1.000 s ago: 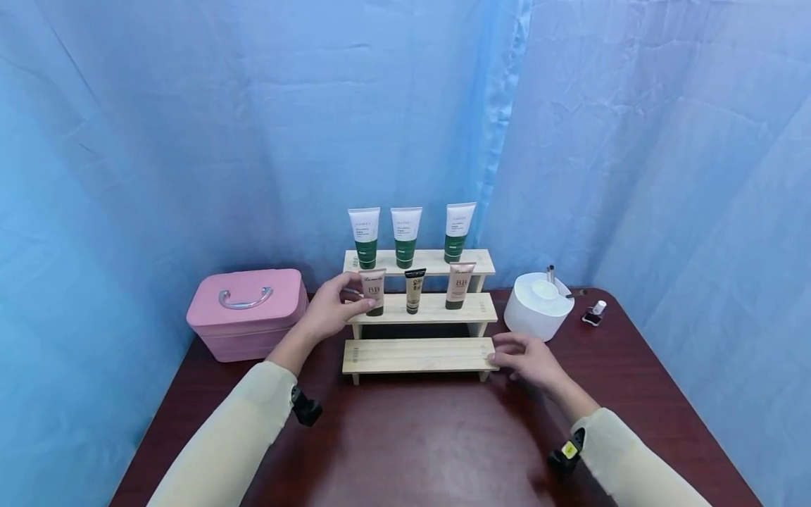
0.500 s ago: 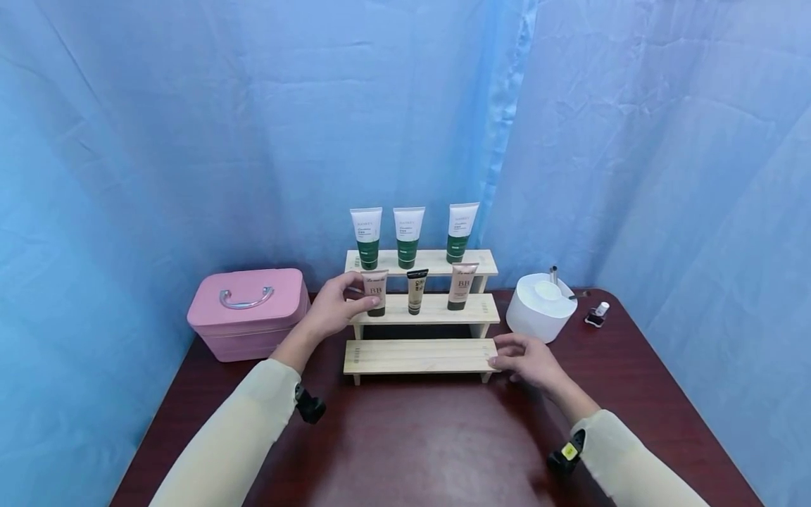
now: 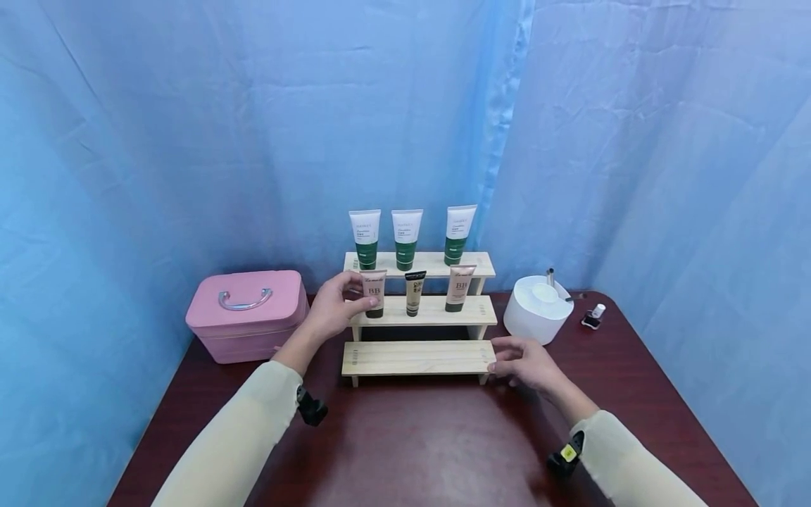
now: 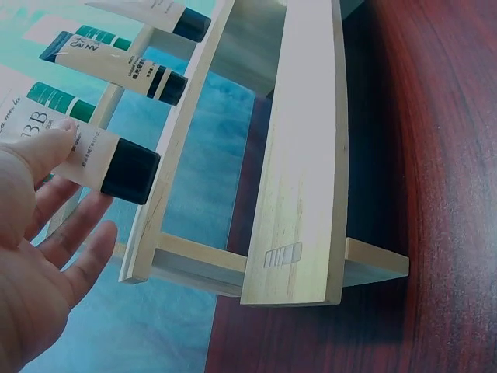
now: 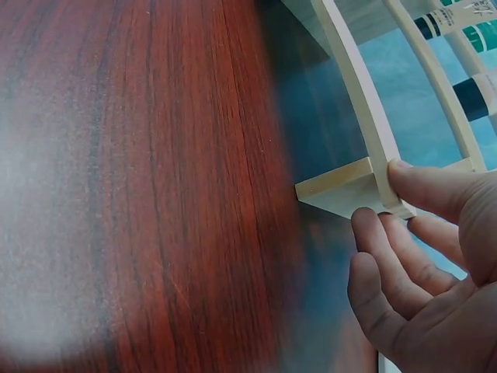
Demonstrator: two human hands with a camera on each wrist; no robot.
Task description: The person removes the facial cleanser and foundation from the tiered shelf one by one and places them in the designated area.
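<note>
On the left end of the middle tier stands a pink BB cream tube (image 3: 374, 296), cap down. My left hand (image 3: 332, 308) pinches it, thumb across its front and fingers behind; the dark cap (image 4: 130, 171) shows beyond the thumb in the left wrist view. My right hand (image 3: 527, 362) grips the right end of the lowest tier of the wooden display rack (image 3: 415, 358), with its thumb (image 5: 427, 186) on the board's edge and fingers curled near the underside. A small gold tube (image 3: 413, 296) and another BB cream tube (image 3: 459, 290) share the middle tier.
Several white-and-green tubes (image 3: 406, 236) stand on the top tier. A pink case (image 3: 247, 310) is left of the rack. To the right are a white round container (image 3: 538, 313) with brushes and a nail polish bottle (image 3: 593, 318). Blue curtains enclose the dark red table (image 3: 418, 451).
</note>
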